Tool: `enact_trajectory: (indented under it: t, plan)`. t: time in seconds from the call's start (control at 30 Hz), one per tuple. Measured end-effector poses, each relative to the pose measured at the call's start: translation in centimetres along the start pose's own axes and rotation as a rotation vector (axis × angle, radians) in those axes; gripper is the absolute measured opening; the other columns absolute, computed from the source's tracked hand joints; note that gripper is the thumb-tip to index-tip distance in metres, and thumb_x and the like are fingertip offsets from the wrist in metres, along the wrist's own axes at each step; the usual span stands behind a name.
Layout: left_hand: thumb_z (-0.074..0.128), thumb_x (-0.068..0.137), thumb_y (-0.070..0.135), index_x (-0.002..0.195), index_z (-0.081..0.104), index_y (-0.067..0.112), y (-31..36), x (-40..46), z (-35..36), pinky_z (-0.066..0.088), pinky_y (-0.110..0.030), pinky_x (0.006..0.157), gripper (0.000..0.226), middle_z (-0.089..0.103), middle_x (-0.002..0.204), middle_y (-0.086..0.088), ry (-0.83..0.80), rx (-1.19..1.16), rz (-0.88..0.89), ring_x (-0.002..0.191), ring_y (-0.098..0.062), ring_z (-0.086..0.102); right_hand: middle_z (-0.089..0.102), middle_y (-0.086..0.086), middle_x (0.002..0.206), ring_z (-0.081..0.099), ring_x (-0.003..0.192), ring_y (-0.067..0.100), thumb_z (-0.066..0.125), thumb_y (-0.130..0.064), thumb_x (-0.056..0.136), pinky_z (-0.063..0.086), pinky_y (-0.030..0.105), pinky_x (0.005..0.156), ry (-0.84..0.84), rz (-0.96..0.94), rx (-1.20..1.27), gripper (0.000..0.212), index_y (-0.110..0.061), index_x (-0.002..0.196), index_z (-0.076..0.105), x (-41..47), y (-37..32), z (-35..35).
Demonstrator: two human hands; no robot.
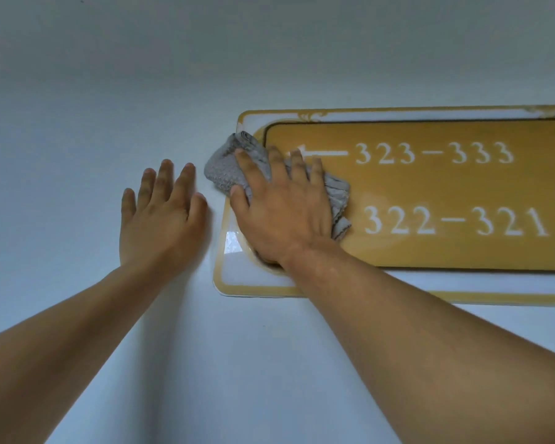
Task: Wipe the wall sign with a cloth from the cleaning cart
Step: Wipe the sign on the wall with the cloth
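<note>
A yellow wall sign with white room numbers and a white, gold-edged border hangs on the pale wall, running off the right edge. A crumpled grey cloth lies against the sign's left end, over the tip of the white arrow. My right hand presses flat on the cloth, fingers spread across it. My left hand rests flat on the bare wall just left of the sign, fingers apart, holding nothing.
The plain pale wall fills the rest of the view above, below and left of the sign. Both of my forearms reach up from the bottom edge.
</note>
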State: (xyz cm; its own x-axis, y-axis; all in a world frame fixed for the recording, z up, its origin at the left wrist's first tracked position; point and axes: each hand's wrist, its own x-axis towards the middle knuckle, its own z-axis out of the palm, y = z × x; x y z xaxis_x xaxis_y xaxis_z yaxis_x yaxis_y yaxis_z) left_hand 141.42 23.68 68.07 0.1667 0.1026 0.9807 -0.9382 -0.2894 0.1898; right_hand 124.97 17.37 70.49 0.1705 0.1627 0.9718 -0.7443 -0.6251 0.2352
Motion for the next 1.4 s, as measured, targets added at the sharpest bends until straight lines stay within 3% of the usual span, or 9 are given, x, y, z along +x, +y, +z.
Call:
enact_trajectory:
  t: [0.87, 1.17, 1.23, 1.3, 1.37, 1.4]
  plan:
    - [0.008, 0.093, 0.051, 0.157, 0.002, 0.034, -0.5, -7.2, -1.3, -0.001, -0.046, 0.124, 0.066, -0.003, 0.167, 0.006, -0.078, 0.027, -0.054, 0.153, -0.014, -0.007, 0.02, 0.01, 0.166, 0.009, 0.152, 0.038, 0.021, -0.055, 0.101, 0.005, 0.058, 0.12, -0.067, -0.047, 0.055, 0.061, -0.037, 0.159, 0.015, -10.0, 1.1, -1.3]
    - [-0.003, 0.096, 0.055, 0.156, -0.015, 0.022, 0.6, -11.8, -2.5, -0.006, -0.048, 0.123, 0.07, -0.019, 0.164, -0.008, -0.261, 0.089, -0.061, 0.15, -0.022, -0.021, 0.006, 0.008, 0.169, -0.004, 0.153, 0.039, 0.018, -0.058, 0.103, 0.005, 0.057, 0.12, -0.163, -0.072, 0.032, 0.062, -0.037, 0.159, 0.003, -12.9, 0.7, -1.8]
    - [0.001, 0.096, 0.056, 0.157, -0.009, 0.019, 1.2, -12.7, -3.3, -0.001, -0.049, 0.123, 0.072, -0.013, 0.165, -0.014, -0.312, 0.112, -0.063, 0.152, -0.028, -0.014, 0.001, 0.007, 0.169, -0.008, 0.153, 0.038, 0.016, -0.059, 0.103, 0.002, 0.056, 0.121, -0.2, -0.074, 0.03, 0.062, -0.039, 0.159, -0.003, -12.9, 0.7, -2.2]
    - [0.008, 0.098, 0.052, 0.155, 0.015, 0.015, 1.6, -12.8, -4.7, 0.017, -0.048, 0.119, 0.068, 0.015, 0.16, -0.019, -0.312, 0.113, -0.026, 0.148, -0.034, 0.013, -0.003, 0.006, 0.169, -0.011, 0.152, 0.038, 0.015, -0.059, 0.103, 0.0, 0.056, 0.121, -0.241, -0.077, 0.017, 0.063, -0.04, 0.157, -0.009, -12.8, 0.7, -2.7]
    - [0.016, 0.096, 0.05, 0.136, 0.042, 0.016, 2.1, -12.7, -6.0, 0.038, -0.044, 0.1, 0.058, 0.044, 0.132, -0.011, -0.289, 0.057, 0.058, 0.122, -0.032, 0.041, 0.001, 0.006, 0.169, -0.006, 0.153, 0.039, 0.023, -0.058, 0.103, 0.004, 0.054, 0.122, -0.287, -0.096, 0.002, 0.064, -0.041, 0.158, -0.005, -12.9, 0.7, -3.3]
    - [0.018, 0.096, 0.05, 0.127, 0.048, 0.018, 2.3, -12.7, -6.5, 0.04, -0.041, 0.092, 0.053, 0.047, 0.119, -0.006, -0.299, -0.01, 0.083, 0.111, -0.028, 0.045, 0.007, 0.007, 0.168, 0.003, 0.153, 0.039, 0.029, -0.057, 0.103, 0.01, 0.054, 0.121, -0.302, -0.113, -0.008, 0.065, -0.04, 0.158, 0.0, -13.0, 0.6, -3.8]
